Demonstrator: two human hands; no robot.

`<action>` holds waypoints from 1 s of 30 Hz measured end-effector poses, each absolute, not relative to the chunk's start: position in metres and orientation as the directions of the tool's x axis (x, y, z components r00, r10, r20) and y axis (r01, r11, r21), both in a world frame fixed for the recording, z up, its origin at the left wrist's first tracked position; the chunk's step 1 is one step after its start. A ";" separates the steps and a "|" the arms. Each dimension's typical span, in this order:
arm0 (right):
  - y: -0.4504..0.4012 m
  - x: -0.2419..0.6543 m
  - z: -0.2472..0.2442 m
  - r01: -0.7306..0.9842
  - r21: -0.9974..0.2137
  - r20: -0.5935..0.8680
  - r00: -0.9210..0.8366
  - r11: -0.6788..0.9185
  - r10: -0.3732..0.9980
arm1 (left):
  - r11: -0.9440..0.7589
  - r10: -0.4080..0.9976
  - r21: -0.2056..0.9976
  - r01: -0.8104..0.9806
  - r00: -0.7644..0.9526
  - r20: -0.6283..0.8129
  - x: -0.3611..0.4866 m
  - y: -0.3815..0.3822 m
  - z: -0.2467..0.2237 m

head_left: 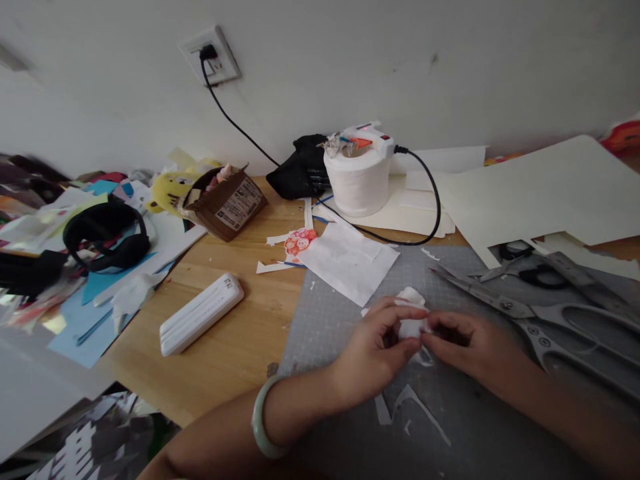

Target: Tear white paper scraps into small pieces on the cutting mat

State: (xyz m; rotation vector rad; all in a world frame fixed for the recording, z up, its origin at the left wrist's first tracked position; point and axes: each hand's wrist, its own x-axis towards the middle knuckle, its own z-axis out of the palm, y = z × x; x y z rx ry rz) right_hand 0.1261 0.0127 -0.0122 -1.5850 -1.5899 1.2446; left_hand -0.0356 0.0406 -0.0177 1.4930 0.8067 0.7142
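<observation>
A small piece of white paper [411, 327] is held between both hands over the grey cutting mat [320, 333]. My left hand [375, 343], below a pale green bangle, pinches its left side with thumb and fingers. On its right side, my right hand [463, 339] closes thumb and fingertips on the edge. More white paper pokes out above and beneath the fingers. Beyond the hands lies a white paper sheet [350, 261], beside a red-printed cutout [300, 243]. Thin paper scraps [423, 407] rest on the mat nearer the body.
Large metal scissors [515, 308] and black-handled scissors [543, 275] lie at the right. A white roll [359, 183] with a cabled device stands behind. Toward the left are a white case [203, 313], a cardboard box [230, 203] and a black headset [107, 237]. Large paper sheets [545, 190] cover the back right.
</observation>
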 end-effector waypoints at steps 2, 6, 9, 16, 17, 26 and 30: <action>0.012 0.125 -0.012 0.482 -0.868 -0.207 -0.131 -0.120 0.970 | -0.025 0.819 0.997 0.079 0.574 -0.025 -0.036 0.039 -0.018; 0.012 0.125 -0.014 0.553 -0.829 -0.166 -0.109 -0.080 0.980 | -0.031 0.815 0.998 0.052 0.580 -0.005 -0.037 0.037 -0.017; 0.012 0.124 -0.016 0.612 -0.790 -0.115 -0.098 -0.031 0.988 | -0.001 0.814 0.999 0.052 0.581 -0.029 -0.037 0.037 -0.017; 0.013 0.122 -0.015 0.677 -0.736 -0.070 -0.085 0.006 0.994 | -0.059 0.800 0.997 0.050 0.599 0.017 -0.036 0.039 -0.016; 0.013 0.122 -0.014 0.696 -0.718 -0.051 -0.079 0.019 0.996 | -0.071 0.798 0.996 0.048 0.603 0.028 -0.036 0.039 -0.016; 0.018 0.136 -0.009 0.806 -0.591 0.049 0.084 -0.039 0.995 | -0.076 0.804 0.995 0.070 0.595 0.020 -0.037 0.040 -0.016; 0.024 0.153 -0.003 0.719 -0.673 0.068 0.293 -0.173 0.954 | -0.059 0.836 0.997 0.055 0.549 0.019 -0.037 0.039 -0.014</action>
